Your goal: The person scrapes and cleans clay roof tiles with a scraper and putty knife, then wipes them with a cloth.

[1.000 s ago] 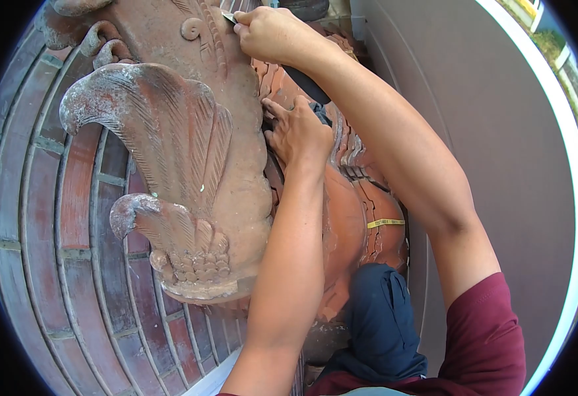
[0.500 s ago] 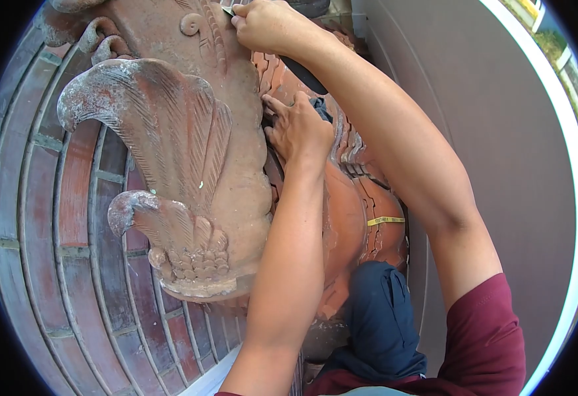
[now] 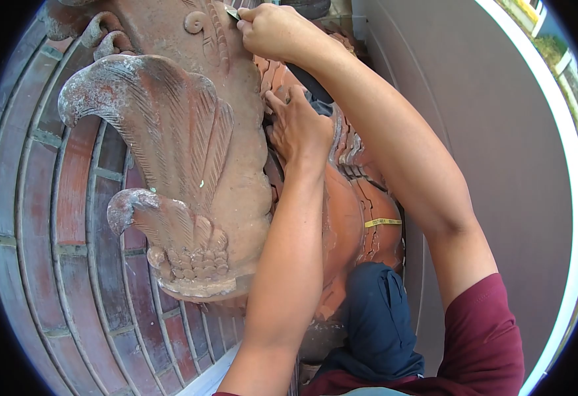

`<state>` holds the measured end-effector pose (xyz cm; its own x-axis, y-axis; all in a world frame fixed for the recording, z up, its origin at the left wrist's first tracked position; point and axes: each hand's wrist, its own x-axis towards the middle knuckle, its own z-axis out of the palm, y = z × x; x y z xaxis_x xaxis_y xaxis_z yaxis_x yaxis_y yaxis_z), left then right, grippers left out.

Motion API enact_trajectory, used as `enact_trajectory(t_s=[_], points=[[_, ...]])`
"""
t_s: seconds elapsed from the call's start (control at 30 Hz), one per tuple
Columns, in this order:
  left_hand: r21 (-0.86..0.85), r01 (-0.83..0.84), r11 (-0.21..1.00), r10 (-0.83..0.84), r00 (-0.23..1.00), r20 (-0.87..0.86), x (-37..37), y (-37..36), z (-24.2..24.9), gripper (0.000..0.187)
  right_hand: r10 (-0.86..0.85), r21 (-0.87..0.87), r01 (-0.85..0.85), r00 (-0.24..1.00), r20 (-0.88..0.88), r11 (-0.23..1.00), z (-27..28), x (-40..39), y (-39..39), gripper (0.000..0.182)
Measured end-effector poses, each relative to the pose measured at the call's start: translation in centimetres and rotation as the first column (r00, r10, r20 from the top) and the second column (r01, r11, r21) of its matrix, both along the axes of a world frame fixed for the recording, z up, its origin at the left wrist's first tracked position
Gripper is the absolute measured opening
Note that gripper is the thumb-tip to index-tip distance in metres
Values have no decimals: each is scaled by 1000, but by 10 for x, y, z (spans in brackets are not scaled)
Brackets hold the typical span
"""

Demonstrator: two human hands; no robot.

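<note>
Right hand (image 3: 269, 32), the farther of the two, is closed on a small pale blade-like tool (image 3: 233, 12) whose exposed end lies at the surface of the carved clay piece (image 3: 170, 119). Left hand (image 3: 299, 132), nearer the body, has its fingers spread and partly bent at the piece's scalloped edge; the fingertips are shadowed, so I cannot tell whether they grip anything or merely brace. I record the carved piece to the left of both hands, its feather-like relief nearest the left forearm, and the stacked clay tiles (image 3: 343, 218) to the left hand's right, with yellow tape (image 3: 382, 223) across them. Dark material (image 3: 318, 104) sits just beside the left hand, perhaps cloth, though my view there is poor. Principal risk, in my judgement: excess pressure on the tool could make it skid across the rough clay, gouging the relief or striking fingers. Second: the left fingers sit at a narrow dark gap between piece and tiles, where a shift in either could pinch them. Third: leaning weight on the thin edge could chip it. I note also a knee (image 3: 378, 297) close against the tiles, below the left hand; a nudge there could disturb the stack.
</note>
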<state>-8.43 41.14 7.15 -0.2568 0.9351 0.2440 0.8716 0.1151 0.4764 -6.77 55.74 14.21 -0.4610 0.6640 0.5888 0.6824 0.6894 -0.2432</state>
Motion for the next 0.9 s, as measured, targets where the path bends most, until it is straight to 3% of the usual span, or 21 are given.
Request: enact_trajectory(t_s=[0.1, 0.27, 0.37, 0.4, 0.5, 0.53, 0.6, 0.67, 0.73, 0.77, 0.9], points=[[140, 16, 990, -30, 994, 105, -1, -1, 0, 51, -139, -216, 114, 985, -107, 970, 14, 0, -3, 36], [289, -4, 957, -50, 983, 178, -1, 2, 0, 59, -3, -215, -34, 986, -169, 976, 20, 22, -43, 36], [318, 7, 948, -54, 989, 139, 0, -1, 0, 54, 24, 17, -28, 974, 226, 999, 16, 3, -4, 36], [344, 14, 939, -60, 990, 124, 1, -2, 0, 48, -6, -32, 7, 999, 42, 999, 13, -6, 6, 36], [404, 24, 914, -68, 993, 95, 3, -1, -2, 42, -23, -113, 23, 1000, 8, 993, 5, -12, 20, 35], [422, 18, 907, -64, 994, 94, 3, 0, -3, 41, 5, 137, -19, 995, 100, 990, -4, -10, 22, 38], [181, 61, 982, -69, 997, 42, 2, 1, -3, 50, 92, -162, -94, 996, -21, 982, 17, 29, -45, 40], [-79, 93, 992, -94, 996, -6, 0, 1, -4, 59, 103, -340, -122, 992, -75, 932, 17, 58, -77, 41], [-81, 107, 991, -107, 994, 4, -1, 1, -5, 59, 73, -403, -85, 996, -46, 911, -3, 72, -81, 42], [-76, 114, 991, -113, 994, 10, -1, 2, -5, 58, 104, -332, -146, 984, -142, 932, -27, 75, -74, 42], [-142, 69, 987, -67, 998, 22, 2, 7, -7, 59, 93, -301, -162, 969, -230, 940, -60, 75, -92, 41]])
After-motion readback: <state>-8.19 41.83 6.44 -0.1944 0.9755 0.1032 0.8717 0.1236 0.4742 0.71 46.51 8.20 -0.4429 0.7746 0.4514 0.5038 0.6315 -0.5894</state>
